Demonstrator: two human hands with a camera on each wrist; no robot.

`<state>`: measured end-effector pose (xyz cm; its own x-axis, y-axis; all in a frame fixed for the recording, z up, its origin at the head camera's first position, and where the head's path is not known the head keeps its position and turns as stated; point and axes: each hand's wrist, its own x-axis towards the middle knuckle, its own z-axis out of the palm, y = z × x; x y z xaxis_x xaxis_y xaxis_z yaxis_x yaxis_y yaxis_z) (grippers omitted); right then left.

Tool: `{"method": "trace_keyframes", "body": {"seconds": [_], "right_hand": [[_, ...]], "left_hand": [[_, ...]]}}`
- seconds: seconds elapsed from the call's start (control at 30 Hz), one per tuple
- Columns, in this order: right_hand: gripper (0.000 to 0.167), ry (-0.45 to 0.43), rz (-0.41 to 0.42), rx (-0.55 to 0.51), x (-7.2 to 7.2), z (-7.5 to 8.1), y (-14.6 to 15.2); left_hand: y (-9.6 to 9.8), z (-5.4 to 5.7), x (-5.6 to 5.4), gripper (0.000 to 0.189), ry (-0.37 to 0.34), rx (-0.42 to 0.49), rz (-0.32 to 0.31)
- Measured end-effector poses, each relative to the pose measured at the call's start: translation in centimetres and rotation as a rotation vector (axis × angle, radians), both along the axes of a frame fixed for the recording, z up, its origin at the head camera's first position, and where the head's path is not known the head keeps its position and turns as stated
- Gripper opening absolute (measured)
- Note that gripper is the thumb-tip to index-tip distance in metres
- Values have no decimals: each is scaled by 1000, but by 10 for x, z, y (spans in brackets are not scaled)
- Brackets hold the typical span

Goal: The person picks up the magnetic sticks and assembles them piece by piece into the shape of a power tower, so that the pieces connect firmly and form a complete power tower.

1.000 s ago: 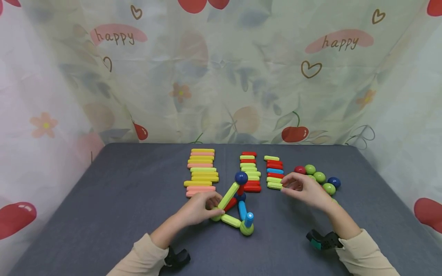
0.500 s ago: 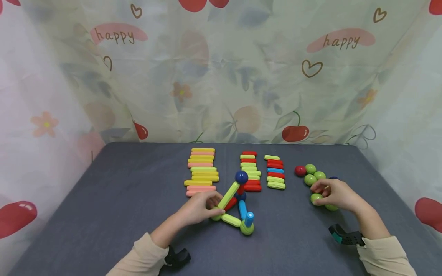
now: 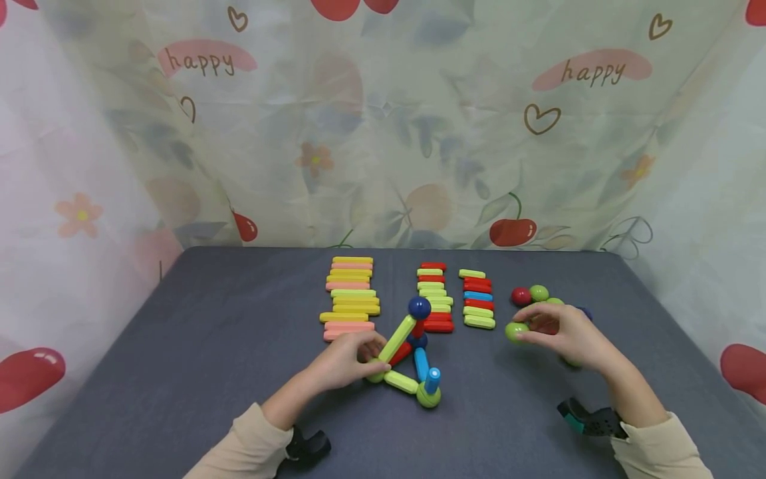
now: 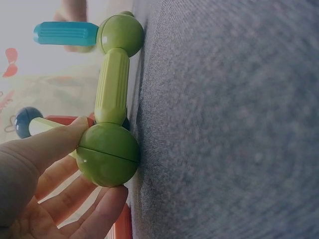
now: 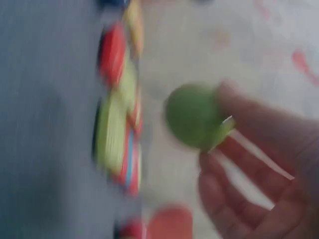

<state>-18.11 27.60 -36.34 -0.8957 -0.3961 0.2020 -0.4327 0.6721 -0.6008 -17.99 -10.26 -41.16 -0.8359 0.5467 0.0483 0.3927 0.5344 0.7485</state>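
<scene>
My left hand [image 3: 342,362] holds the green ball [image 4: 108,155] at the left corner of a frame of sticks and balls, thumb on one side and fingers on the other. A yellow-green stick [image 3: 397,338] slants up from that corner to a dark blue ball [image 3: 419,307]. Another yellow-green stick [image 4: 112,87] leads to a second green ball [image 3: 428,394], where a short blue stick [image 3: 433,379] stands upright. Over the table at right, my right hand [image 3: 568,332] pinches a loose green ball [image 5: 192,115] between thumb and fingertips; the right wrist view is blurred.
Behind the frame lie a row of yellow and pink sticks [image 3: 353,301] and two rows of shorter red, yellow-green and blue sticks [image 3: 479,304]. Beyond my right hand sit a red ball [image 3: 520,296] and several green ones [image 3: 539,293], partly hidden. A patterned curtain [image 3: 383,133] hangs behind the table.
My right hand moved right from beside the short sticks to the ball group, took a green ball, and now carries it back leftward. My left hand and the frame stay put.
</scene>
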Motion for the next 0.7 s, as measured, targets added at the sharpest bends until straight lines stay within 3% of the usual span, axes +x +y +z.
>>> {"method": "trace_keyframes", "body": {"seconds": [0.17,0.37,0.47,0.7], "right_hand": [[23,-27,207,-245,15,7,-42],[25,-83,426,-395,26,2,-79],[25,-117,446,-396,28,-3,-88],[24,-166,378,-335,28,-9,-92]], "left_hand": [[0,-1,-1,28,2,3,0],[0,-2,-1,29,9,0,1],[0,-2,-1,29,14,-1,1],[0,-2,0,29,16,-2,0]]}}
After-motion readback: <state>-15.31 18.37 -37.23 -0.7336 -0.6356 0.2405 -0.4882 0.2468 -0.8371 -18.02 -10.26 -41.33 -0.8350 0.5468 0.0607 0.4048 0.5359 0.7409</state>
